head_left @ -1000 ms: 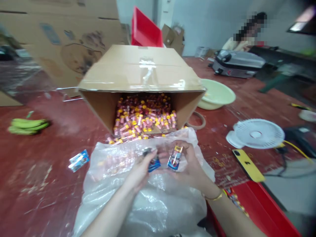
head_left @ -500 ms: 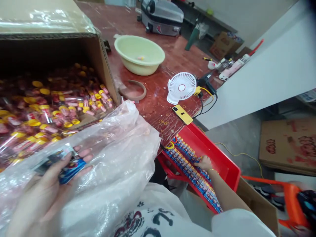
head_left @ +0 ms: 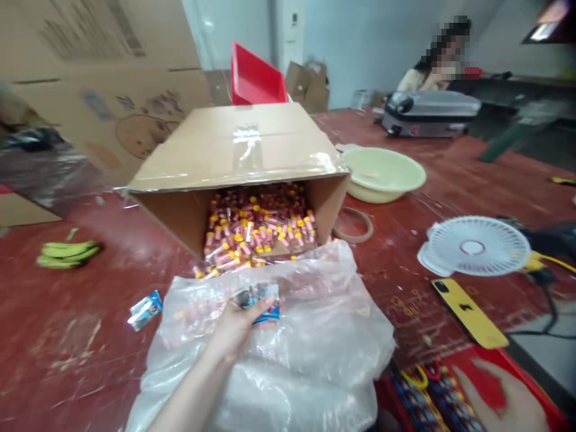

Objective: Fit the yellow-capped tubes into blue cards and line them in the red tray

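Observation:
My left hand (head_left: 234, 327) is closed on blue printed packets (head_left: 269, 309), which look like flat cards or small sachets, above a sheet of clear plastic (head_left: 310, 336). Behind the plastic, an open cardboard box (head_left: 238, 150) lies on its side, full of small clear tubes with pink contents and yellow caps (head_left: 252, 237). At the lower right, my right hand (head_left: 513, 390) is blurred, its thumb and fingers apart, over a red tray (head_left: 517, 366). Beside it in the tray are rows of blue and yellow packed pieces (head_left: 427, 399).
Two blue packets (head_left: 146, 310) and bananas (head_left: 67, 254) lie on the left. To the right are a pale green basin (head_left: 387, 174), a tape roll (head_left: 353, 225), a white fan (head_left: 477, 246) and a yellow phone (head_left: 470, 313). A person (head_left: 436, 60) sits behind a grey case (head_left: 432, 111).
The view has swung left, bringing the whole box and the bananas into sight. My right hand has come off the rows in the tray, its fingers spreading. The left still holds the packets.

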`<state>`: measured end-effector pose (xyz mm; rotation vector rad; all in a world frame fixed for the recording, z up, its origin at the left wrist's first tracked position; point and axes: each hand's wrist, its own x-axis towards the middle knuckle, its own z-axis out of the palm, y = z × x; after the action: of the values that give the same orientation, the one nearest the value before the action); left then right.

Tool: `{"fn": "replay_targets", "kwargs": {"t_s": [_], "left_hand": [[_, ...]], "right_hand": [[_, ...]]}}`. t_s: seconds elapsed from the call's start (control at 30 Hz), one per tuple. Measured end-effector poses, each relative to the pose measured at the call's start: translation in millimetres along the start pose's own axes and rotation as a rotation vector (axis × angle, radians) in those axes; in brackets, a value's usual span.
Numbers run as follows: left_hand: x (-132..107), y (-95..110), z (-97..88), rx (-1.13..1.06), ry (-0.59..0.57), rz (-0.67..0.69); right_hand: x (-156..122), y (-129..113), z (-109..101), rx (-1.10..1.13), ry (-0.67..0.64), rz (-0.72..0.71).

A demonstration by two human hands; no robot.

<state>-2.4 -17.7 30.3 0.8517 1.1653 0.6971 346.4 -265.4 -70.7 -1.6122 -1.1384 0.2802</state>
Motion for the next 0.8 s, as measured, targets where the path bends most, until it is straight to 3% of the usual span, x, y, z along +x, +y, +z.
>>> {"fn": "replay_targets", "kwargs": {"t_s": [0.07,0.1,0.17,0.27,0.33,0.4,0.47,0.53,0.7,0.8], "left_hand": [[0.1,0.0,-2.6,-0.011,-0.025,0.002],[-1.0,0.0,-3.4,-0.016,-0.050,0.002],[-4.6,0.1,-4.8,-0.026,-0.105,-0.001],[-11.0,-0.2,-8.2,-0.047,-0.119,0.005],[-14.6,-0.6,-11.5,-0.068,-0.083,0.011],[-17.2,-0.9,-15.1,-0.097,-0.072,0.012],[-18.4,-1.1,-18.0,-0.128,-0.108,0.003],[-17.7,-1.2,-19.4,-0.152,-0.135,0.000],[-11.5,-1.9,-15.9,-0.132,-0.175,-0.042],[-9.7,-1.4,-11.6,-0.099,-0.181,-0.040]], "right_hand": [[47.5,-39.8,61.3,-0.137,0.192,-0.074],[72.4,-61.6,98.5,-0.115,0.146,-0.084],[121.7,-100.5,178.8,-0.031,-0.101,-0.089],[182.4,-136.0,288.4,0.007,-0.382,-0.050],[207.6,-146.3,338.9,0.005,-0.462,0.013],[220.9,-149.6,366.6,0.008,-0.512,0.095],[225.1,-148.7,372.9,0.033,-0.571,0.187],[222.8,-146.4,361.6,0.090,-0.645,0.273],[194.9,-156.0,289.9,0.377,-0.853,0.410],[172.5,-174.8,248.2,0.642,-0.808,0.424]]}}
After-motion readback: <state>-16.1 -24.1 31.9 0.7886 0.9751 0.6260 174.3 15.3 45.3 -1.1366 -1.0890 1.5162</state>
